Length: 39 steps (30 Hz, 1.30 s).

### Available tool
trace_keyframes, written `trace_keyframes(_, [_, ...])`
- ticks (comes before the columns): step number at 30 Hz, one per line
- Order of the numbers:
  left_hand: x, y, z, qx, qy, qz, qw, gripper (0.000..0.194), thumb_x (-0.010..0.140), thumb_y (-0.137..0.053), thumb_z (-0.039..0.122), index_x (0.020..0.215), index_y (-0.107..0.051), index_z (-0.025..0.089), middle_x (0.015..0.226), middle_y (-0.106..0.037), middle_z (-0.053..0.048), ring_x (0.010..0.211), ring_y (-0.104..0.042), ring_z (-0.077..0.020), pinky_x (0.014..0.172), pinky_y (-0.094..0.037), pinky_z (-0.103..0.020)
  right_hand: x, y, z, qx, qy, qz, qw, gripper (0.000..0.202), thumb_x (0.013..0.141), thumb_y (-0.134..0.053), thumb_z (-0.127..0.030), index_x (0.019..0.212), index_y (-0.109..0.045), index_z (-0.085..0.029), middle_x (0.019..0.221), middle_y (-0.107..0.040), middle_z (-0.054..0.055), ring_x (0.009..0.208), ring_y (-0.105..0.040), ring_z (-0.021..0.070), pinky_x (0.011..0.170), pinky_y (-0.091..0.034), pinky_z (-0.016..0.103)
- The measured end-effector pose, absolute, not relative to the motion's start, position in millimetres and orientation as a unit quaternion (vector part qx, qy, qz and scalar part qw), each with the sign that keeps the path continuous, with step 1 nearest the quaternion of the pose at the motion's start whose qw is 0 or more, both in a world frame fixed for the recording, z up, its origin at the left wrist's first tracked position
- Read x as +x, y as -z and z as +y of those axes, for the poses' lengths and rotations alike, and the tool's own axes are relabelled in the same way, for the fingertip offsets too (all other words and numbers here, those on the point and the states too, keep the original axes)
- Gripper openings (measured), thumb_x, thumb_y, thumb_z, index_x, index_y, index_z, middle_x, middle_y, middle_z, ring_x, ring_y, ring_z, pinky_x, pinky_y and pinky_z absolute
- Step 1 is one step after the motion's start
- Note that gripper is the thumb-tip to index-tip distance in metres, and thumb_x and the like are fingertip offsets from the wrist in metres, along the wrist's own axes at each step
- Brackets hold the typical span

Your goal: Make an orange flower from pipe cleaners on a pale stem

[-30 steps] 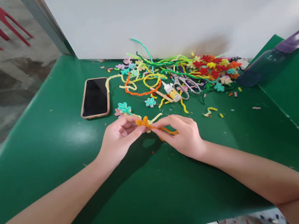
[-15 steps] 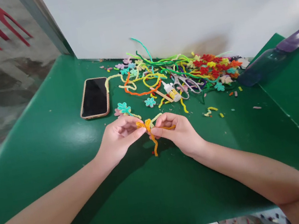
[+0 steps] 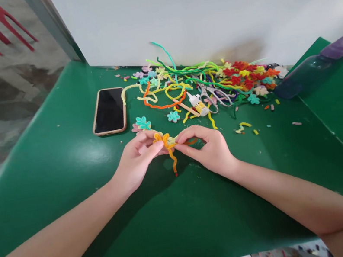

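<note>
Between thumb and fingers, my left hand [image 3: 135, 158] pinches an orange pipe cleaner [image 3: 166, 139] bent into small petal-like loops, with one loose end hanging down. My right hand [image 3: 207, 146] is closed on another stretch of the same orange pipe cleaner, its tail showing behind the fingers. A pale yellow pipe cleaner piece [image 3: 171, 139] lies close against the orange loops between both hands; how they join is hidden. Just beyond my left hand are a turquoise pipe-cleaner flower [image 3: 143, 123] and a pink one partly behind it. Another turquoise flower [image 3: 173, 116] lies flat ahead of my hands.
A phone [image 3: 108, 111] lies at left on the green table [image 3: 46, 167]. Beyond my hands are a glue bottle [image 3: 198, 104], scissors [image 3: 214, 96] and a heap of coloured pipe cleaners and flowers [image 3: 238, 75]. A water bottle [image 3: 312, 67] leans at right. A white panel [image 3: 197, 10] stands behind.
My right fingers have shifted slightly and pull the orange strand out to the right. The orange loops now sit more openly in view, tilted a little left. Everything else stays put.
</note>
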<state>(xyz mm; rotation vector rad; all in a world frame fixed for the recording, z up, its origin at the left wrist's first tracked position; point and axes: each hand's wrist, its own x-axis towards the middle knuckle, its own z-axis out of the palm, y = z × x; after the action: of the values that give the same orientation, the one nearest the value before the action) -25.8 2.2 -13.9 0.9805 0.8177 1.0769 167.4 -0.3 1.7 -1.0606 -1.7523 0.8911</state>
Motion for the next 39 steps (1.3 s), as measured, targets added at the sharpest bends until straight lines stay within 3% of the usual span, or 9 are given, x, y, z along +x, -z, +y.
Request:
trace_keyframes(5, [-24.2,13.5,2.2,0.482,-0.452,0.387,0.643,0.015,0.078,-0.072,0.026,0.087,-0.062,0.018,0.080,-0.064,0.001,0.075,-0.065,-0.0133,0.076,-0.057,-0.028,167.2,0.2,-1.9,-0.376,-0.258,-0.775,0.437,0.004,0.083,-0.065,-0.019,0.083,-0.064,-0.023,0.086,-0.072,0.001,0.086,-0.067,0.0157,0.083,-0.052,0.035])
trace_keyframes(9, [-24.2,13.4,2.2,0.526,-0.417,0.393,0.628,0.030,0.069,-0.079,0.025,0.092,-0.060,0.019,0.088,-0.068,-0.001,0.079,-0.068,-0.0161,0.078,-0.057,-0.030,166.3,-0.9,-2.0,-0.359,-0.180,-0.802,0.442,0.008,0.084,-0.062,-0.017,0.082,-0.063,-0.024,0.079,-0.072,0.000,0.076,-0.066,0.0150,0.078,-0.050,0.035])
trace_keyframes(12, [-24.3,12.4,2.6,0.527,-0.400,0.403,0.633,0.029,0.070,-0.078,0.025,0.092,-0.059,0.019,0.085,-0.070,0.000,0.077,-0.070,-0.0162,0.076,-0.057,-0.030,165.8,-1.4,-2.6,-0.352,-0.154,-0.807,0.448,0.010,0.084,-0.061,-0.014,0.086,-0.059,-0.024,0.080,-0.071,-0.001,0.074,-0.064,0.0142,0.076,-0.050,0.034])
trace_keyframes(19, [-24.7,7.0,3.3,0.525,-0.387,0.386,0.652,0.027,0.071,-0.077,0.022,0.088,-0.057,0.019,0.078,-0.070,0.001,0.072,-0.071,-0.0149,0.070,-0.058,-0.027,163.6,-0.2,-6.9,-0.356,-0.163,-0.807,0.441,0.018,0.086,-0.055,-0.006,0.085,-0.048,-0.024,0.085,-0.068,0.000,0.083,-0.063,0.0144,0.080,-0.047,0.034])
trace_keyframes(31, [-18.7,2.4,1.2,0.513,-0.382,0.398,0.658,0.027,0.064,-0.081,0.022,0.079,-0.059,0.018,0.073,-0.067,0.002,0.068,-0.069,-0.0144,0.067,-0.058,-0.026,161.6,2.3,-6.0,-0.373,-0.129,-0.800,0.452,0.025,0.085,-0.051,-0.003,0.077,-0.038,-0.024,0.084,-0.067,-0.002,0.073,-0.058,0.0121,0.084,-0.041,0.037])
trace_keyframes(39, [-16.4,5.9,-0.7,0.489,-0.390,0.396,0.672,0.029,0.064,-0.081,0.019,0.084,-0.060,0.017,0.072,-0.067,0.003,0.067,-0.069,-0.0143,0.067,-0.057,-0.025,161.6,0.6,-4.9,-0.382,-0.128,-0.796,0.451,0.026,0.085,-0.052,-0.005,0.076,-0.037,-0.024,0.083,-0.068,-0.002,0.072,-0.058,0.0130,0.082,-0.042,0.037])
